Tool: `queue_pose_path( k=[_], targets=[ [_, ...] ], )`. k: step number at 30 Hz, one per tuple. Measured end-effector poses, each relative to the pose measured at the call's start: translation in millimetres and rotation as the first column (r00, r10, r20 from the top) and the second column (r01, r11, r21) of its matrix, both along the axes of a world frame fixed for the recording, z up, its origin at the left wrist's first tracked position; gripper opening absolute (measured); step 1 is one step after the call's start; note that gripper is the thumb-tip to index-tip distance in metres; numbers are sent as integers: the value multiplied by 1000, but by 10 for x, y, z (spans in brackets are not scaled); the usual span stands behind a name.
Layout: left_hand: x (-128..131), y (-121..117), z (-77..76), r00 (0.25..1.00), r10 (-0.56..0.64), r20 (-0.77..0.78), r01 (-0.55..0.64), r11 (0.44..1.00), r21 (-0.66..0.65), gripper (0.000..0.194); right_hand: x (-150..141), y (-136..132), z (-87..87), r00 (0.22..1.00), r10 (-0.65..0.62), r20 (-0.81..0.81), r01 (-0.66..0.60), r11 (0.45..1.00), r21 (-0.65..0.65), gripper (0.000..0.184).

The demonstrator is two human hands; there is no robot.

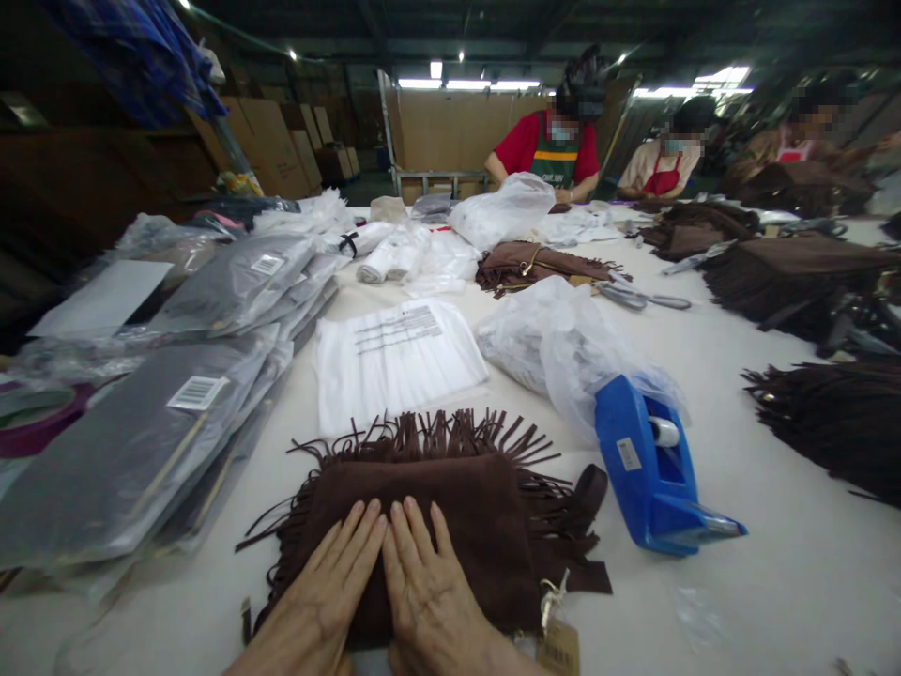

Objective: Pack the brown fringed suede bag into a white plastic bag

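A brown suede fringed bag [450, 488] lies flat on the white table [774, 582] right in front of me, its fringe pointing away and to the right. My left hand [330, 582] and my right hand [426, 587] lie side by side on its near half, fingers stretched flat and pressing the suede. A paper hang tag [559, 643] on a string sits at the bag's near right corner. A strap end [591, 488] sticks out on the right.
A blue tape dispenser [651, 469] stands just right of the bag. A folded white bag stack [394, 361] and crumpled clear plastic [563, 347] lie behind. Packed grey bags [141, 441] pile up on the left. More brown fringed bags [837, 422] and three seated workers fill the far right.
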State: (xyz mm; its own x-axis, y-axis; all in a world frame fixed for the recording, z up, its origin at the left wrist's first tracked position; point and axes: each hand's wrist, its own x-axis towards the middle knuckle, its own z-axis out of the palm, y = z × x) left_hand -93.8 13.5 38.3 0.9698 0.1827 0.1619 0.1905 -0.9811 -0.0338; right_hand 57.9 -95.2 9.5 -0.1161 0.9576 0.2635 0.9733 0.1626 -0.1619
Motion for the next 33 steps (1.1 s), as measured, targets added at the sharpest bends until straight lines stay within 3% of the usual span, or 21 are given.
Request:
queue_pose_path(
  k=[2,4,6,8,10,14,17,20,23,27,33],
  targets=[
    [4,95,94,999,-35,-4,34,994,-100,72,74,-36,77,989,49,-141,-67,990,-127,63],
    [47,157,48,989,94,116,-85,994,-74,63,138,-56,99,973,-22,-228,-16,986,-166,65],
    [118,164,-125,957,183,225,-194,981,27,61,186,-51,59,967,-113,-226,83,987,-136,64],
    [179,139,-318,970,130,204,-158,979,128,61,229,-29,2,972,-130,-193,111,988,-110,61],
    [205,116,-422,991,84,107,-99,985,145,60,275,-7,-18,978,-97,-183,76,990,-117,56],
    [212,96,-380,986,143,82,-149,986,72,59,372,15,19,979,-121,-161,106,989,-100,48],
    [250,91,-334,984,161,83,-162,987,15,58,426,32,-1,988,-85,-133,76,995,-67,52],
    [274,130,-261,988,152,18,-147,975,-169,47,448,33,12,991,-62,-122,47,991,-123,53],
    [208,151,-116,933,328,148,-258,896,-362,38,372,-25,85,995,-59,-83,48,990,-129,56],
    [-25,-10,3,710,604,363,-353,751,-558,29,79,-93,48,998,46,42,-46,999,4,63],
    [-289,-535,-174,516,767,381,-298,578,-759,24,-277,111,-176,968,-68,242,57,997,55,49]
  ],
)
